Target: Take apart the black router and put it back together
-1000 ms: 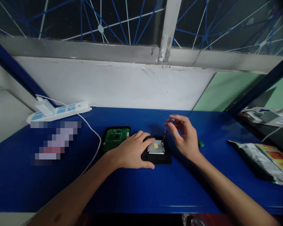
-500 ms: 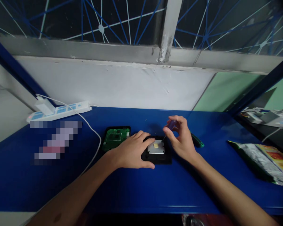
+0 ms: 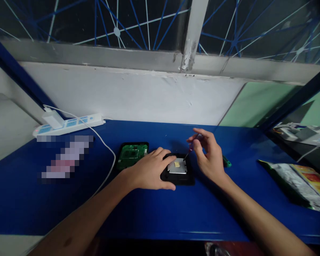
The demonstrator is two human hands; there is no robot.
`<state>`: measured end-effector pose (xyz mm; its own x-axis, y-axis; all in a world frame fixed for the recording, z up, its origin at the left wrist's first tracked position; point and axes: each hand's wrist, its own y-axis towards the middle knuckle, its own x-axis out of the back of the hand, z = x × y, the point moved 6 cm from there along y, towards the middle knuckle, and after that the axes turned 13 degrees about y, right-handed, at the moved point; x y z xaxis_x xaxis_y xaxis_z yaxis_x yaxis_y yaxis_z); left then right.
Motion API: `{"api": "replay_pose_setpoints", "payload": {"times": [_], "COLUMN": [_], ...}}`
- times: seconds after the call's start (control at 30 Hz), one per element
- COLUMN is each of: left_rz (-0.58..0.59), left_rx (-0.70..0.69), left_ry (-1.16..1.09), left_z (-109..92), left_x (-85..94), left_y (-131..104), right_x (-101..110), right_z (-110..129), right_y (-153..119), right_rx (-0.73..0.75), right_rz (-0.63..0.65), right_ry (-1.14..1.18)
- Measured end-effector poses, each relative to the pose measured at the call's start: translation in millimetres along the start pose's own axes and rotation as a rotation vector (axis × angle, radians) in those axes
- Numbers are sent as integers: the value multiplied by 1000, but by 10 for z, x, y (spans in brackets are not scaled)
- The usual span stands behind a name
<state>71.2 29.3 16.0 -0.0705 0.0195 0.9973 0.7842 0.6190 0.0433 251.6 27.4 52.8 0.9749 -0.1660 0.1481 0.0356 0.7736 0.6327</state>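
My right hand [image 3: 206,153] grips a screwdriver [image 3: 194,145] with a purple handle. Its thin shaft slants down to the upper right corner of a silver metal plate [image 3: 180,170], which bears a small pale yellow pad [image 3: 177,164]. That plate sits in a black plastic housing [image 3: 190,180]. Fingers apart, my left hand [image 3: 153,172] lies across the left side of the housing and covers part of it. To the left of that hand is a black case with a green circuit board [image 3: 130,153], its lower right part hidden by the hand.
Behind my right hand lies a green-handled tool [image 3: 226,162], mostly hidden. A white power strip [image 3: 82,121] with a plugged-in adapter stands back left, its white cable [image 3: 112,156] crossing the blue table [image 3: 154,213]. A shiny packet [image 3: 296,181] lies at right.
My right hand has shifted slightly right, its fingers have moved on the handle, and the screwdriver leans more to the right. My left hand stays on the housing. The camera view has shifted slightly.
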Motion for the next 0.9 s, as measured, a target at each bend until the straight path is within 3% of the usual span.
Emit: {"api": "replay_pose_setpoints", "payload": {"times": [0.4, 0.6, 0.9], "left_rz": [-4, -17, -10], "left_rx": [-1, -5, 0], "left_ry": [-2, -19, 3], "left_z": [-4, 6, -10], "left_x": [16, 12, 27], "left_y": [-4, -5, -3], "right_x": [6, -15, -64], "right_z": [-30, -24, -66], "right_y": [13, -22, -33], "right_rx": [65, -16, -8], "right_rz": [21, 23, 61], "right_ry": [-52, 12, -66]}}
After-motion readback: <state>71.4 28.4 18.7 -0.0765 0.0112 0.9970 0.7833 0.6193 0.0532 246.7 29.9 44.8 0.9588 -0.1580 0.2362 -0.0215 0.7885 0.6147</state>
